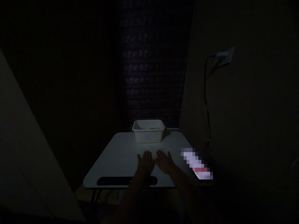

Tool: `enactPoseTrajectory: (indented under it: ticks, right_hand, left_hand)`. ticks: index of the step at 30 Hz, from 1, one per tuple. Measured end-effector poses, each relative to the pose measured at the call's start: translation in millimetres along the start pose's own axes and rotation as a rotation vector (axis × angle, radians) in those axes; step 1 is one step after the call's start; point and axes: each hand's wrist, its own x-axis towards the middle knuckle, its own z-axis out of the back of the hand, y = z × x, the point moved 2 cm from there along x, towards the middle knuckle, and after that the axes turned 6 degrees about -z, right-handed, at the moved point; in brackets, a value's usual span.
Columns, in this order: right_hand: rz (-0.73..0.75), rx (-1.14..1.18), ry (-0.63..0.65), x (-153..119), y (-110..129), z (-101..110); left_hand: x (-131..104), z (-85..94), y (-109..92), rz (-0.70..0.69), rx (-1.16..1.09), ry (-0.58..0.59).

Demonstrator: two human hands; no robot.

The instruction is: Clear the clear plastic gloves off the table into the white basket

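Note:
Both of my hands lie palm down near the middle of a small white table, side by side with fingers stretched out. My left hand (pixel 146 162) and my right hand (pixel 164 162) are open, their thumbs pointing outward or inward too dimly to make out. Just beyond and partly beneath the fingertips is a thin, pale, see-through sheet-like thing (pixel 152 148); the dark hides its kind. Behind it stands a white plastic tub (pixel 149 136) with dark side handles, holding something pale that I cannot make out.
The table (pixel 112 158) has a black slot strip (pixel 107 180) along its front edge. A lit, blurred phone-like screen (pixel 195 163) lies at the right edge. A plug in a wall socket (pixel 223 58) trails a black cable (pixel 205 90). Dark blinds (pixel 149 67) hang behind.

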Motion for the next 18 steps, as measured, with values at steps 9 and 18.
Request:
enactPoseTrajectory:
  ticks: [9, 18]
  right_hand:
    - [-0.043, -0.025, -0.031, -2, -7, 4]
    - [-0.008, 0.018, 0.043, -2, 4, 4]
  left_hand:
    - [-3, 5.8, -2, 0.015, -0.013, -0.015]
    - [3, 0.7, -2, 0.022, 0.013, 0.005]
